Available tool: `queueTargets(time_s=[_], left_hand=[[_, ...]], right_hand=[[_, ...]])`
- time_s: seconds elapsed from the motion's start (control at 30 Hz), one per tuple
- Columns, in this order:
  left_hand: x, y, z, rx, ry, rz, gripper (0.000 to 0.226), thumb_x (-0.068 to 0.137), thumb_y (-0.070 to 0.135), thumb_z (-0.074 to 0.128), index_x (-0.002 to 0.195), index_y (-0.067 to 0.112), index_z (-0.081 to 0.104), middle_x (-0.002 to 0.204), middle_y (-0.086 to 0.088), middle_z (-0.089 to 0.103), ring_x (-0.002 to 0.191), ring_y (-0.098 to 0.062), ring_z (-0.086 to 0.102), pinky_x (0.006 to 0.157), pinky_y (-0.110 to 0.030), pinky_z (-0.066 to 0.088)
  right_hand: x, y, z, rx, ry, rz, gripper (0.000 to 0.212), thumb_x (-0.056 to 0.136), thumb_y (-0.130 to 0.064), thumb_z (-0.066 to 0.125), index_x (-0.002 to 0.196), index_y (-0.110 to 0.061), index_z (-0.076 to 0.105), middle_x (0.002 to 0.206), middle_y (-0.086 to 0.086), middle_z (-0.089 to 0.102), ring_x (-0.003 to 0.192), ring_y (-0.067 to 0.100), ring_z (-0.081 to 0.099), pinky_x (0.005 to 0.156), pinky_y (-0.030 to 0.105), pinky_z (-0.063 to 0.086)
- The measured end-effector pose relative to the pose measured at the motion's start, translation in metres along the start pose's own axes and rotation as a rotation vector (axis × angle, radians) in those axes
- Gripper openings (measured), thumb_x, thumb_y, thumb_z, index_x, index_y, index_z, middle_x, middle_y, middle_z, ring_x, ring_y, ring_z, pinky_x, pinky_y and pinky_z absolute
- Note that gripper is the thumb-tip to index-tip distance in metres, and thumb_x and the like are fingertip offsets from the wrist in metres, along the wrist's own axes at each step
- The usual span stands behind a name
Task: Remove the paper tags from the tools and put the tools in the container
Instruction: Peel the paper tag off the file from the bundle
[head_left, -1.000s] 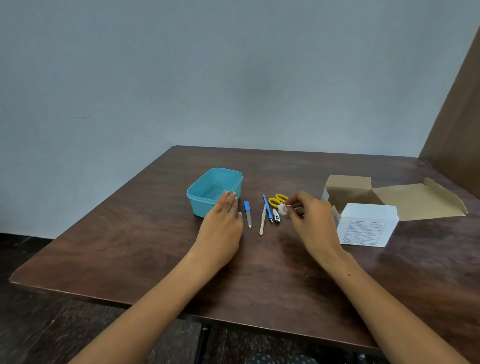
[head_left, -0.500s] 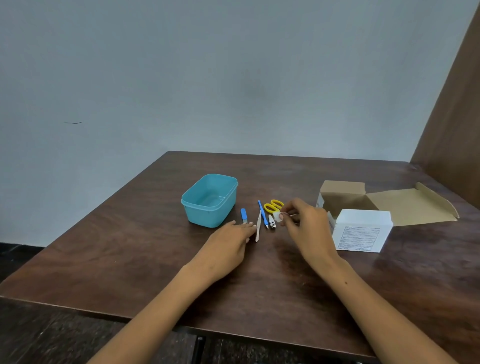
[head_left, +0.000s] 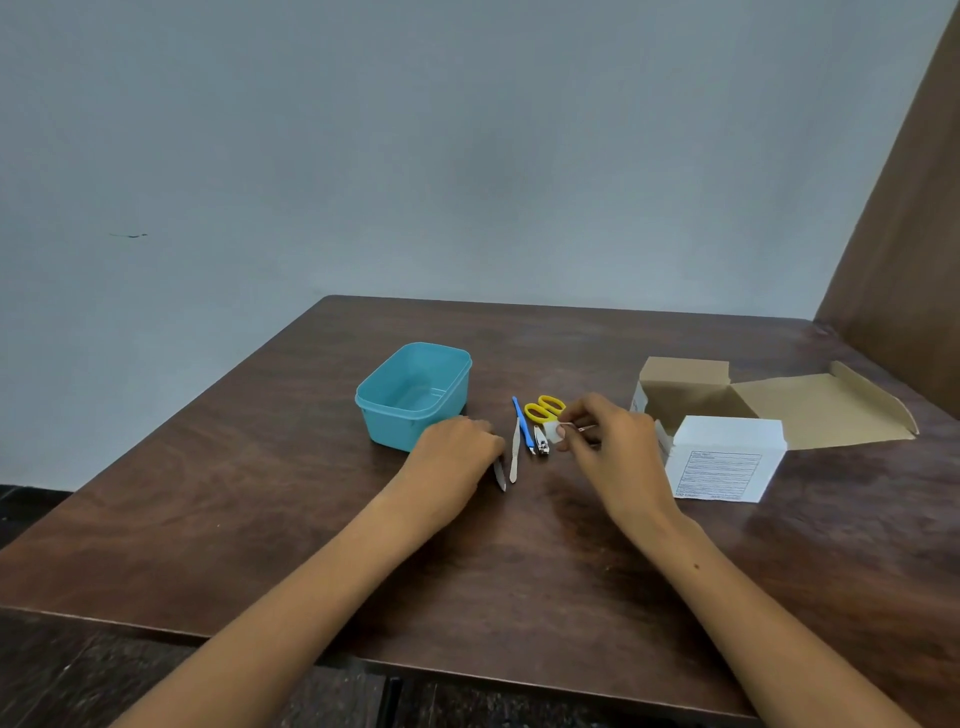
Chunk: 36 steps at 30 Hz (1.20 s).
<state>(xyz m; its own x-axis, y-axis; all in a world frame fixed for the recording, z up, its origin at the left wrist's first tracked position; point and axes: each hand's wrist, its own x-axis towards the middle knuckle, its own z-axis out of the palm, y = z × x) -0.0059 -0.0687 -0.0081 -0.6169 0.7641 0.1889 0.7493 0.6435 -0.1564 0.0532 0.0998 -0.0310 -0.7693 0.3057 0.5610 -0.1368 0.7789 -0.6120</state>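
Showing, from left, the empty teal container (head_left: 414, 395), the left hand (head_left: 457, 447) curled over a file-like tool (head_left: 499, 474), its grip not discernible, then the remaining tools (head_left: 530, 431) on the table (head_left: 260, 493). The right hand (head_left: 608, 441) pinches a paper tag (head_left: 554, 431) on a thin tool. Probable hazards: the tag tearing under a sharp pull, or neighbouring tools being scattered.

Container (head_left: 414, 395) at table (head_left: 260, 493) centre, tools (head_left: 527, 436) just right, open box (head_left: 727, 415) farther right.
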Motion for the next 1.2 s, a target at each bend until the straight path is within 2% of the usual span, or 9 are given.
queueTargets(time_s=[0.2, 0.33, 0.43, 0.53, 0.63, 0.73, 0.87, 1.03, 1.2], left_hand=[[0.002, -0.008, 0.005, -0.055, -0.017, 0.0, 0.022, 0.092, 0.012, 0.053, 0.111, 0.015, 0.064, 0.108, -0.004, 0.051, 0.093, -0.019, 0.056, 0.077, -0.034, 0.052], [0.0, -0.008, -0.002, 0.035, 0.023, 0.02, 0.021, 0.092, 0.022, 0.055, 0.111, 0.016, 0.058, 0.116, -0.002, 0.051, 0.104, -0.018, 0.053, 0.067, -0.028, 0.043], [-0.006, -0.003, -0.007, 0.073, 0.042, 0.005, 0.013, 0.096, 0.024, 0.047, 0.105, 0.017, 0.052, 0.107, -0.001, 0.057, 0.096, -0.019, 0.056, 0.06, -0.029, 0.035], [-0.01, 0.002, -0.007, 0.01, 0.101, -0.022, 0.011, 0.099, 0.028, 0.041, 0.102, 0.018, 0.046, 0.096, 0.0, 0.062, 0.085, -0.02, 0.06, 0.057, -0.031, 0.035], [-0.006, 0.004, -0.006, -0.391, 0.132, -0.121, 0.007, 0.095, 0.025, 0.052, 0.095, 0.019, 0.051, 0.088, -0.002, 0.068, 0.074, -0.017, 0.062, 0.062, -0.031, 0.05], [0.005, 0.006, -0.005, -0.993, 0.129, -0.262, 0.004, 0.088, 0.008, 0.064, 0.088, 0.009, 0.06, 0.079, -0.013, 0.071, 0.056, -0.019, 0.066, 0.049, -0.025, 0.054], [0.011, 0.009, -0.001, -1.402, 0.102, -0.342, 0.013, 0.084, -0.001, 0.065, 0.096, -0.005, 0.063, 0.078, -0.018, 0.068, 0.055, -0.016, 0.067, 0.051, -0.024, 0.056], [0.012, 0.004, 0.006, -1.538, 0.17, -0.354, 0.019, 0.079, -0.004, 0.069, 0.098, -0.002, 0.069, 0.083, -0.014, 0.073, 0.068, -0.013, 0.071, 0.064, -0.019, 0.056], [0.011, 0.005, 0.003, -1.586, 0.268, -0.383, 0.014, 0.078, 0.0, 0.071, 0.092, 0.0, 0.068, 0.081, -0.016, 0.072, 0.066, -0.015, 0.07, 0.054, -0.024, 0.057]], right_hand=[[0.0, -0.002, 0.001, -0.001, -0.007, -0.01, 0.01, 0.083, -0.005, 0.069, 0.085, -0.014, 0.065, 0.084, 0.005, 0.073, 0.075, 0.017, 0.068, 0.071, 0.036, 0.057], [0.0, -0.002, 0.0, 0.023, 0.005, -0.018, 0.01, 0.083, -0.005, 0.069, 0.085, -0.013, 0.065, 0.084, 0.005, 0.073, 0.074, 0.017, 0.069, 0.07, 0.034, 0.057], [-0.001, -0.006, -0.002, 0.081, 0.05, -0.035, 0.006, 0.083, -0.008, 0.07, 0.084, -0.011, 0.065, 0.083, 0.002, 0.073, 0.078, 0.013, 0.07, 0.069, 0.021, 0.055], [-0.001, -0.01, -0.006, 0.125, 0.137, -0.063, 0.005, 0.085, -0.012, 0.07, 0.086, -0.011, 0.065, 0.083, -0.003, 0.073, 0.079, 0.007, 0.069, 0.07, 0.026, 0.056], [0.003, -0.012, -0.011, 0.152, 0.24, -0.088, 0.005, 0.085, -0.006, 0.068, 0.088, -0.009, 0.064, 0.081, -0.005, 0.072, 0.077, 0.005, 0.067, 0.071, 0.027, 0.056], [0.011, -0.018, -0.014, 0.132, 0.254, -0.134, 0.003, 0.086, -0.01, 0.068, 0.086, -0.01, 0.065, 0.08, -0.01, 0.071, 0.074, 0.006, 0.068, 0.067, 0.03, 0.056], [0.013, -0.016, -0.005, -0.036, 0.259, -0.21, 0.005, 0.085, -0.025, 0.065, 0.083, -0.02, 0.067, 0.084, -0.009, 0.073, 0.074, 0.014, 0.069, 0.058, 0.039, 0.054], [0.008, -0.004, -0.003, -0.089, 0.263, -0.242, 0.008, 0.08, -0.018, 0.074, 0.081, -0.024, 0.069, 0.086, -0.01, 0.072, 0.078, 0.007, 0.066, 0.057, 0.034, 0.053], [0.005, -0.004, 0.001, -0.068, 0.215, -0.279, 0.002, 0.081, -0.022, 0.07, 0.082, -0.024, 0.069, 0.079, -0.007, 0.071, 0.071, 0.011, 0.066, 0.055, 0.036, 0.053]])
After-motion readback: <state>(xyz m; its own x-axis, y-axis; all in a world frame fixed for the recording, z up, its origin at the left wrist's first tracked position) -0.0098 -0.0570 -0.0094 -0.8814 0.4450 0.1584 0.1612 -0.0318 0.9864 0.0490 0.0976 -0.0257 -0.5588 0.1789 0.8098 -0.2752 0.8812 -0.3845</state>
